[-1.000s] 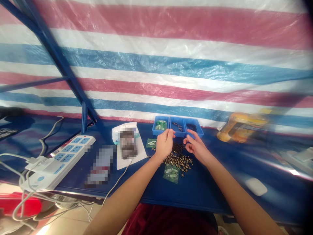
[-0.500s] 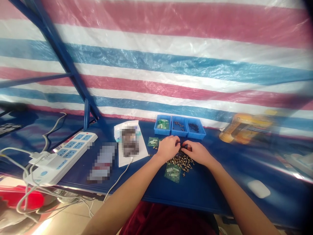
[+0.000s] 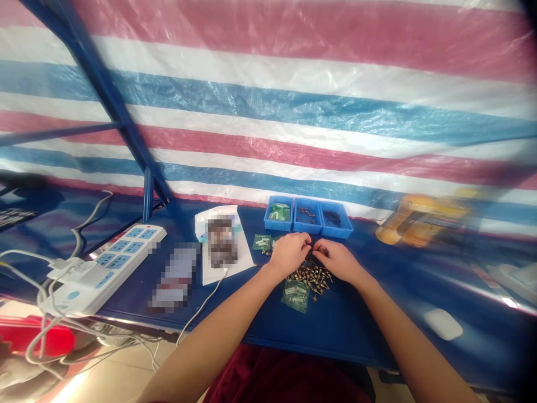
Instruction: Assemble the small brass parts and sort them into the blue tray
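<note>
My left hand [image 3: 290, 250] and my right hand [image 3: 337, 258] come close together over a pile of small brass-coloured metal fittings [image 3: 314, 277]. Both have bent fingers pinched inward; whatever lies between the fingertips is dark and too small to name. Just in front of the pile lies a green-tinted plastic bag with pale pieces [image 3: 295, 295]. Beyond my left hand is a similar small bag [image 3: 262, 242]. Behind the hands three blue bins stand in a row: the left bin [image 3: 278, 225] holds a green bag, the middle bin [image 3: 308, 228] a few small parts, the right bin [image 3: 338, 232] dark pieces.
On the left are a white power strip [image 3: 113, 263] with plugged cables, a pixelated flat object [image 3: 176, 277] and a white packet [image 3: 247, 267]. To the right lie a white rounded case [image 3: 443, 324] and a blurred yellow item [image 3: 409, 218]. A striped sheet [image 3: 293, 129] hangs behind.
The fingers of my right hand have shifted slightly, and the two hands' fingertips remain close together over the pile. The view has moved a little; the other things stay in place.
</note>
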The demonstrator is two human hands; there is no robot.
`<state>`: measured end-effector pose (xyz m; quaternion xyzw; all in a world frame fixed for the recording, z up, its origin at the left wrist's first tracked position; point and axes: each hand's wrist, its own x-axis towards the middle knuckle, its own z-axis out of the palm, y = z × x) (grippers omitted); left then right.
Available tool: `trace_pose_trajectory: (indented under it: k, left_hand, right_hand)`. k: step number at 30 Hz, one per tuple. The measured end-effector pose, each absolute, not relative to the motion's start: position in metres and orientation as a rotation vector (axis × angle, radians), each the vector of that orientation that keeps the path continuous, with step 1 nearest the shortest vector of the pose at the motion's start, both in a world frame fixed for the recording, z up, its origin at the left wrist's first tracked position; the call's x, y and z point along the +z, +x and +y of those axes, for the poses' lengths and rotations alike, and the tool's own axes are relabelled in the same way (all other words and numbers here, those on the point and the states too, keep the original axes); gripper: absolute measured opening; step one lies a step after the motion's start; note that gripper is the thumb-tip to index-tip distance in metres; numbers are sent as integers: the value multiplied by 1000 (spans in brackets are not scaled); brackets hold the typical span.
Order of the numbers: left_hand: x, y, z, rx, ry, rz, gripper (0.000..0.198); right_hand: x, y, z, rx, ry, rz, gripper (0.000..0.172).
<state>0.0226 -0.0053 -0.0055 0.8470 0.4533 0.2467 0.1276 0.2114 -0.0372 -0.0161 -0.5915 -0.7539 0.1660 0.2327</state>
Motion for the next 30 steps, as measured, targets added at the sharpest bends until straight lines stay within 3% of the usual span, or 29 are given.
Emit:
trace_pose_trajectory:
  k: [11,23,30]
  left_hand:
    - [7,27,-12,1029,2230,1106,12]
    - [13,27,-18,1078,2222,1057,29]
    - [9,27,-15,989,2242,1159,25]
  right_hand:
    - [-11,202,-42,485,-1364,-1887,22]
    - [-14,203,-43,678,-1327,-1722,26]
    - [-16,207,-37,817,-1241,-1506,31]
